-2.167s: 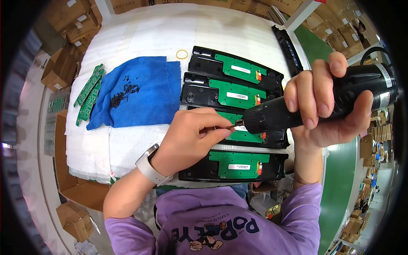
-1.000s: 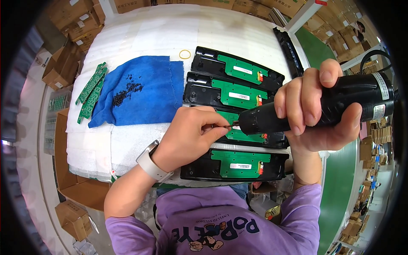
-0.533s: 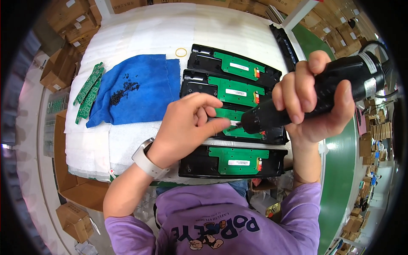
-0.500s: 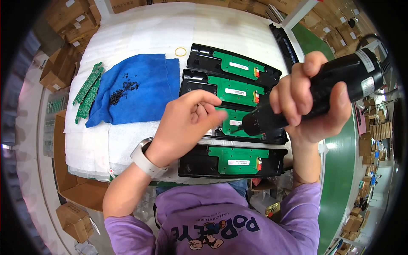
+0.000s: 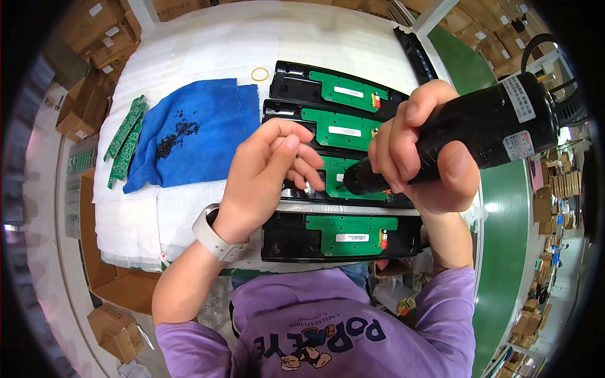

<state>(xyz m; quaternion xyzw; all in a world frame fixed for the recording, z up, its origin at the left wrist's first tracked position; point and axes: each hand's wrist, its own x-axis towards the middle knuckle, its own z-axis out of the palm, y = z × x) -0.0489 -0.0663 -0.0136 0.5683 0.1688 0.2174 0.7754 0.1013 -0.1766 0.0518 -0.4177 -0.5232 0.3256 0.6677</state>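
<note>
My right hand [image 5: 435, 151] grips a black corded electric screwdriver [image 5: 485, 123], tilted with its nose down to the left. The nose is over the green circuit board [image 5: 335, 169] in the third black housing from the back; whether the bit touches it I cannot tell. Close to its left, my left hand [image 5: 268, 167] is curled, thumb laid against the fingers; anything held there is hidden. That hand covers part of the third housing. Two similar housings with boards [image 5: 343, 131] lie behind it, and another black housing [image 5: 290, 239] lies nearest me.
To the left, small black screws [image 5: 175, 137] lie heaped on a blue cloth [image 5: 220, 151], with narrow green circuit boards [image 5: 126, 142] beside it. A yellow rubber band [image 5: 259, 74] and a long black part [image 5: 413, 53] lie farther back. Cardboard boxes [image 5: 113, 331] stand around the table.
The screwdriver's nose has moved down and left over the third housing's board. My left hand has drawn slightly left, away from the nose, its fingers more curled.
</note>
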